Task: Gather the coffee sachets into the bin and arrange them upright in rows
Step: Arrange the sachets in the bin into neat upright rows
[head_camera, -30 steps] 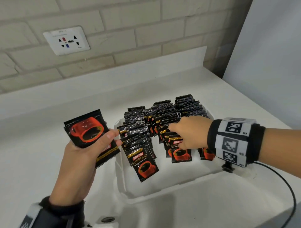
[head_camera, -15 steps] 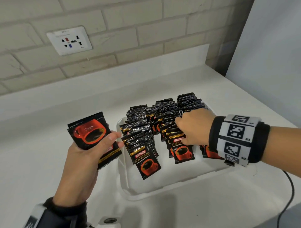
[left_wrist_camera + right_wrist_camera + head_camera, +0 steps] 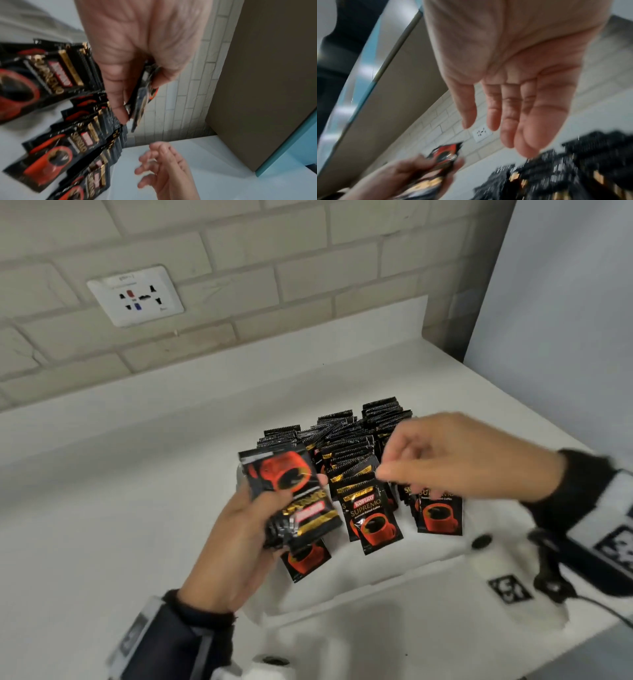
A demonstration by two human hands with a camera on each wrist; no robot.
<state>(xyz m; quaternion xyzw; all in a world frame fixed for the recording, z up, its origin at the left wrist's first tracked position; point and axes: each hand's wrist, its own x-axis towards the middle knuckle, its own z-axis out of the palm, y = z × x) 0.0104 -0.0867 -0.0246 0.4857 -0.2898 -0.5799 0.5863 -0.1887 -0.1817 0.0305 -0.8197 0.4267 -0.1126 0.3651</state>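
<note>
Black and red coffee sachets (image 3: 352, 450) stand upright in three rows inside the white bin (image 3: 346, 583). The front ones (image 3: 375, 518) lean forward. My left hand (image 3: 270, 511) grips a small stack of sachets (image 3: 291, 491) flat, just above the bin's left edge. In the left wrist view the stack (image 3: 144, 93) is pinched between thumb and fingers. My right hand (image 3: 390, 463) hovers over the middle and right rows, fingers loosely spread and empty. The right wrist view shows its palm (image 3: 522, 81) bare, with the rows (image 3: 573, 169) blurred below.
The bin sits on a white counter (image 3: 102, 508) against a brick wall with a socket plate (image 3: 135, 296). A pale blue-grey panel (image 3: 565, 302) closes off the right side. A black cable (image 3: 582, 601) trails from my right wrist over the counter's front right.
My left hand has carried its stack rightward to the bin's left edge. My right hand has lifted off the middle row and its fingers have spread.
</note>
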